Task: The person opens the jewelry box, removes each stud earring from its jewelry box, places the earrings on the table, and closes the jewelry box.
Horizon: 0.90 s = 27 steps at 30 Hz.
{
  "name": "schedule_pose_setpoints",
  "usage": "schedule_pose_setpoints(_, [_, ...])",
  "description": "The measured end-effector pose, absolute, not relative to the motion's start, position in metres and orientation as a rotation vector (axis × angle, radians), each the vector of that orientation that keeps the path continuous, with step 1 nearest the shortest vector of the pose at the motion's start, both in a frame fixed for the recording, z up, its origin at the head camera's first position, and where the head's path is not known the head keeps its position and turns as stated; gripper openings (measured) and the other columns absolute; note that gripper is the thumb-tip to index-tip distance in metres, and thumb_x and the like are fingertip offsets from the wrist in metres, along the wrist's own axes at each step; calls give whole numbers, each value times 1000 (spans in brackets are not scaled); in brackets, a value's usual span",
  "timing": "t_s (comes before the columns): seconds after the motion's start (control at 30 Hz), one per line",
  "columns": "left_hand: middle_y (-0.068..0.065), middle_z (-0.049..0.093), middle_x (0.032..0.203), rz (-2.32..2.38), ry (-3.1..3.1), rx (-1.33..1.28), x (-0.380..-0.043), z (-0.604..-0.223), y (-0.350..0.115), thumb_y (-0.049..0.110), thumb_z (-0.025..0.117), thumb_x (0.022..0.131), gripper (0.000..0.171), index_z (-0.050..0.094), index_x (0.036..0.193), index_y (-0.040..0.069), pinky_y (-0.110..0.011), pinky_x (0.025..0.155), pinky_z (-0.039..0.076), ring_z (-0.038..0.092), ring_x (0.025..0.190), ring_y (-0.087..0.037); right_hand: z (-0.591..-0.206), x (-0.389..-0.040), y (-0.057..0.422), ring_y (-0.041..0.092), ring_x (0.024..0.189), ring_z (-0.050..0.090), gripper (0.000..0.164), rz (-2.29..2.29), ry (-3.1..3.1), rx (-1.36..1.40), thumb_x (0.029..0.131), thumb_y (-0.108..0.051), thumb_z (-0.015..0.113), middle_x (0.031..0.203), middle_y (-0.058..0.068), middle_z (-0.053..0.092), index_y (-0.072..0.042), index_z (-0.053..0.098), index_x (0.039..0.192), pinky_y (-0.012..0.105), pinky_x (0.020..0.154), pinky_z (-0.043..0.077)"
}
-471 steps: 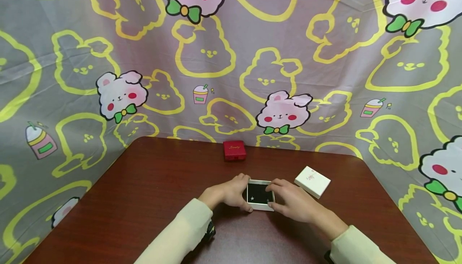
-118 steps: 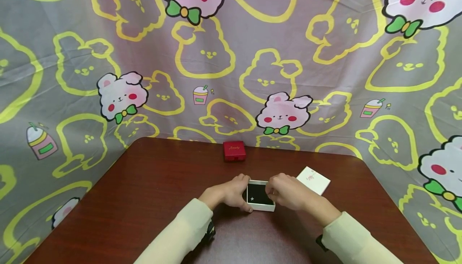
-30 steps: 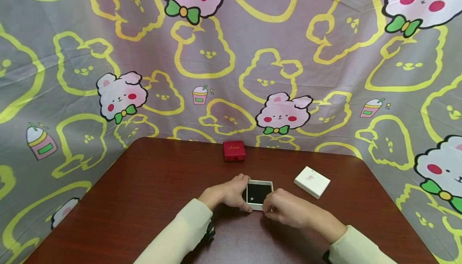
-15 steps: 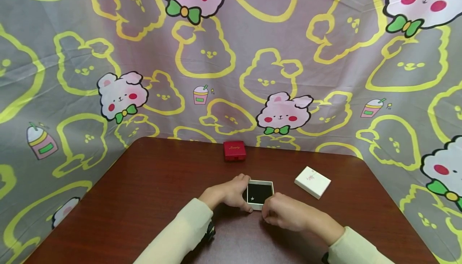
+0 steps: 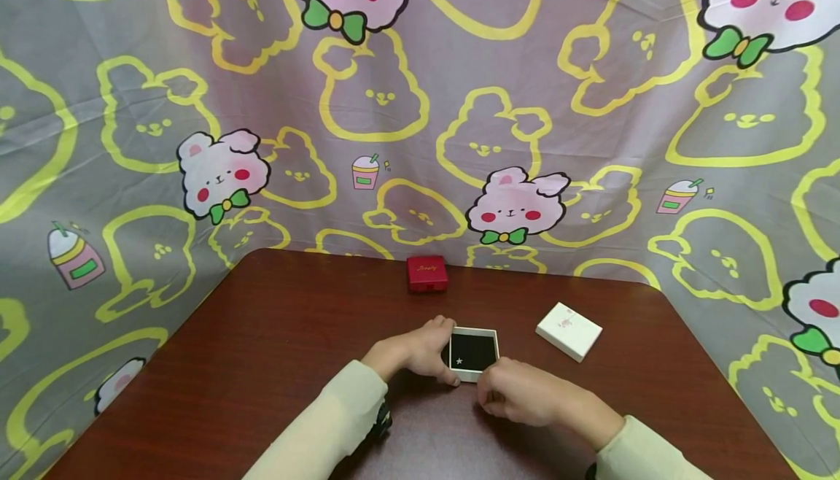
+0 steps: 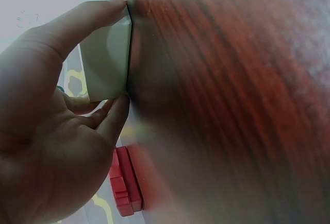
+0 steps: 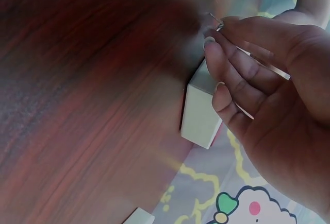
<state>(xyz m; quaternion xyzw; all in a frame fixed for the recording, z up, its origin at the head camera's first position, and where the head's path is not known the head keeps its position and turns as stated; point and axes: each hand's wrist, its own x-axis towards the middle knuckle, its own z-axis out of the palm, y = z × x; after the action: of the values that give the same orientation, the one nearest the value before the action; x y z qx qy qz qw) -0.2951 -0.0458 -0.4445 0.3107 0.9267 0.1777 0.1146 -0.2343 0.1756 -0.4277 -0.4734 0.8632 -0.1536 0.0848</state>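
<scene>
Well in from the far edge of the surface point(image 5: 295, 334), your left hand point(image 5: 423, 351) grips the open white box point(image 5: 466, 376); beside its near right corner, your right hand point(image 5: 521, 391) pinches a metal stud point(image 7: 220, 27). A star point(image 5: 459, 361) lies inside. The red box point(image 5: 426, 274) bears illegible gold script.

A dark reddish-brown wooden table point(image 5: 282, 327) with rounded far corners and visible grain. Near its far edge sits a small, closed red box point(image 5: 427, 274) with gold lettering on top. Toward the right lies a shallow white box-shaped piece point(image 5: 568, 331), turned at an angle, its top bearing a small reddish print. Behind hangs a creased greyish-pink curtain point(image 5: 262, 111), patterned with yellow animal outlines, pale bunny faces point(image 5: 515, 206) wearing green bows, and pink drink cups point(image 5: 365, 172) with green straws.
</scene>
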Motion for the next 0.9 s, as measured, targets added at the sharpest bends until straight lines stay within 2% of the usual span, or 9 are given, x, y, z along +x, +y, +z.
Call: schedule_pose_setpoints(0.9, [-1,48,106,551,2712,896,-295,-444,-46,37,91,72,75,49,125,5,-29,94,45,49,102,-15,-430,-227,173,-9,68,51,14,-431,2546,-1523,84,-7,76,73,-22,58,-19,73,80,9,60,42])
